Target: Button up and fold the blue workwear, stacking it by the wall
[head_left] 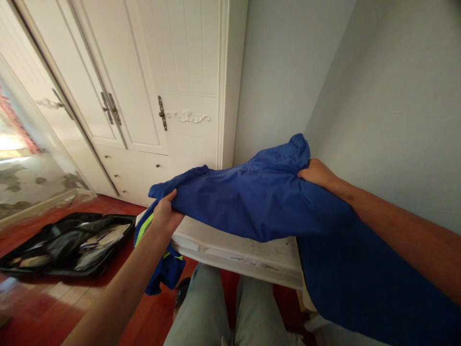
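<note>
Blue garment (237, 202) stretches between two bare hands above a white table (266, 246): the left hand (167, 211) pinches its near edge under the thumb, and the right hand (320, 174) closes on a bunched fold at the far end. We judge both holds narrow, so a slip at either one could let the middle sag and crease. At left, a striped section (146, 226) with yellow-green bands, apparently part of the same cloth, hangs past the table's side; its weight could drag everything that way if the left pinch loosens. At right, a broad dark length (353, 278) falls below the forearm and past the table's corner, where we think it could snag and pull the fabric askew; its lower end runs out of view. Beyond, an open black suitcase (72, 276) lies packed on the red floor (124, 207), near a white wardrobe (194, 57).
</note>
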`<action>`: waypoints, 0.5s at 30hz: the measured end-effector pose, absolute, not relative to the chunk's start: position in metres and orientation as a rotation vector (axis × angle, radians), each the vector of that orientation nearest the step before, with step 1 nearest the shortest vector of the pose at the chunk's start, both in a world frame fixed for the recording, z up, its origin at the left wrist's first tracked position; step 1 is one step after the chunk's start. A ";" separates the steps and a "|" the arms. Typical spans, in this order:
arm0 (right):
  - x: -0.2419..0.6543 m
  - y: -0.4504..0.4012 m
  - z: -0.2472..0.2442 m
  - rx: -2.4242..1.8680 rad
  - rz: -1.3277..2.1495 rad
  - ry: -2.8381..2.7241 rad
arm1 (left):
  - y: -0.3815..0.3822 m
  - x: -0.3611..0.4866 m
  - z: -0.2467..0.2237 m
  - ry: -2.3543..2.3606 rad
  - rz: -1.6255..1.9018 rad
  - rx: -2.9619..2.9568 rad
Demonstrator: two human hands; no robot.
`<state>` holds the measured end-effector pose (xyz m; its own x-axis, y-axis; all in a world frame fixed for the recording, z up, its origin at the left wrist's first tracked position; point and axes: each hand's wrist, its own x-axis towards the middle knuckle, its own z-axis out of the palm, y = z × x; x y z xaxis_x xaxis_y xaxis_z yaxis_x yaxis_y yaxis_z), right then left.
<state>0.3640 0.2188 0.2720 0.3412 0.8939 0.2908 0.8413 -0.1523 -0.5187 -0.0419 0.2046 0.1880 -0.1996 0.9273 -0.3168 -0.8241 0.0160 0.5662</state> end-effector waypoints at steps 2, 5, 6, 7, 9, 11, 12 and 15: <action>0.373 0.205 0.292 -2.124 0.003 -1.465 | 0.213 -0.029 0.199 0.736 1.583 0.193; 0.390 0.178 0.316 -2.247 -0.109 -1.343 | 0.233 -0.003 0.218 0.663 1.540 0.218; 0.396 0.167 0.322 -2.273 -0.138 -1.292 | 0.243 0.008 0.225 0.638 1.514 0.223; 0.403 0.156 0.328 -2.291 -0.167 -1.241 | 0.252 0.021 0.231 0.619 1.482 0.224; 0.415 0.130 0.334 -2.326 -0.215 -1.134 | 0.273 0.050 0.245 0.603 1.403 0.228; 0.425 0.102 0.338 -2.372 -0.267 -1.021 | 0.294 0.084 0.258 0.619 1.288 0.255; 0.429 0.088 0.339 -2.400 -0.296 -0.962 | 0.304 0.102 0.265 0.627 1.220 0.278; 0.436 0.043 0.337 -2.481 -0.352 -0.759 | 0.328 0.161 0.282 0.617 1.021 0.342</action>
<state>0.4359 0.0435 0.3370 0.8097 0.4453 0.3822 0.5795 -0.7096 -0.4009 0.1609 0.3281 0.2819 0.3751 0.8710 -0.3173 -0.6855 0.4911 0.5375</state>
